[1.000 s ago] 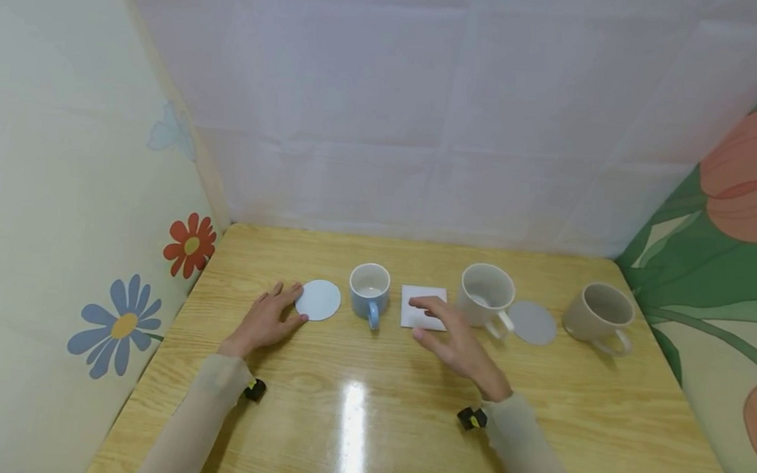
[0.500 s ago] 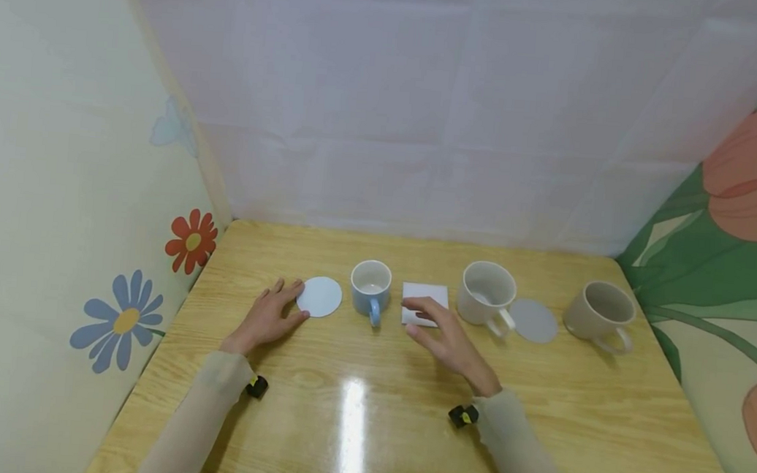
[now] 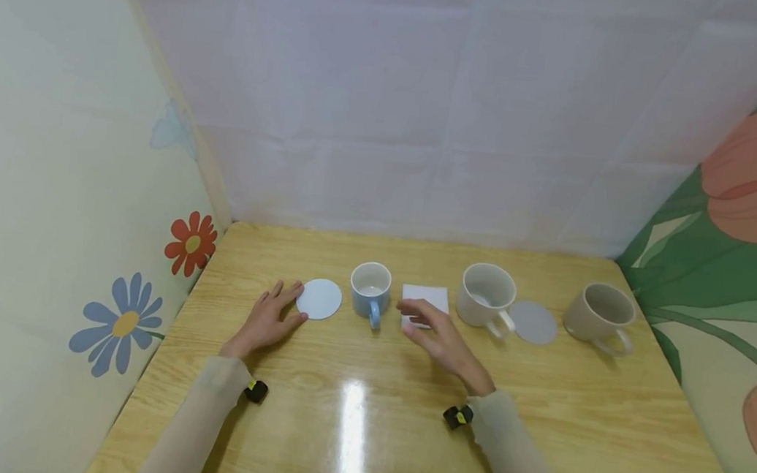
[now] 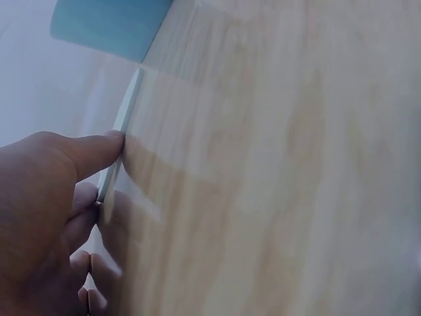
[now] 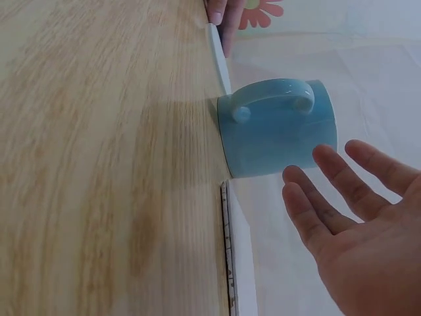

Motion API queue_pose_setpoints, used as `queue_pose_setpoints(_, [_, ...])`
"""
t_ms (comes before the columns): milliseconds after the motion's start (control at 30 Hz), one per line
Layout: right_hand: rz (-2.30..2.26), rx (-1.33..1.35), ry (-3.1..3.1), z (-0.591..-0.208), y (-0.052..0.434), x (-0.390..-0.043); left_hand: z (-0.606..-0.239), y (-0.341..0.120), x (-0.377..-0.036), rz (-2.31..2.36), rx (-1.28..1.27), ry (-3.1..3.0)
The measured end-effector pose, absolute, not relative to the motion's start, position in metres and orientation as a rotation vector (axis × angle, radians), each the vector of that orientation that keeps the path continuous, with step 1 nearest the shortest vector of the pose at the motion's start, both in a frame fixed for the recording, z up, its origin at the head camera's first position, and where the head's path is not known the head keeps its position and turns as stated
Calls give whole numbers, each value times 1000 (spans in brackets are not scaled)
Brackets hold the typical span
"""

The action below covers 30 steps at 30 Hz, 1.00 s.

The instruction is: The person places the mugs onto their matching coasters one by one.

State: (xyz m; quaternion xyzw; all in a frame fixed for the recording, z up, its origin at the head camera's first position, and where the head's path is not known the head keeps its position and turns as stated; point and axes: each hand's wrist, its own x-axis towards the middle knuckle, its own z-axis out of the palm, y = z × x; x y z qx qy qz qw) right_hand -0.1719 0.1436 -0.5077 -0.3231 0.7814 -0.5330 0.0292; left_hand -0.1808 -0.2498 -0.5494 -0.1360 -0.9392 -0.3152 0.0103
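Note:
My left hand (image 3: 269, 317) lies flat on the wooden table (image 3: 364, 441), its fingertips touching the left edge of a round pale-blue coaster (image 3: 318, 299). In the left wrist view my thumb (image 4: 85, 155) presses against that coaster's rim (image 4: 126, 125). My right hand (image 3: 434, 332) hovers open over the near part of a white square coaster (image 3: 429, 294), fingers stretched toward a small blue mug (image 3: 370, 291). In the right wrist view the open right hand (image 5: 355, 224) is just short of the blue mug (image 5: 276, 135), holding nothing.
A white mug (image 3: 485, 294), a grey round coaster (image 3: 532, 321) and a beige mug (image 3: 600, 313) stand in a row to the right. Fabric walls close in the table on the left, back and right.
My right hand has drifted left and slightly back, from beside the white mug to over the square coaster near the blue mug. The left hand has stayed put.

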Motion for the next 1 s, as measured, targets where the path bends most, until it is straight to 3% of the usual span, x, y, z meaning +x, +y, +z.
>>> queue_pose_setpoints(1000, [-1686, -824, 2141, -524, 120, -176, -568, -255, -181, -982, -470, -2951])
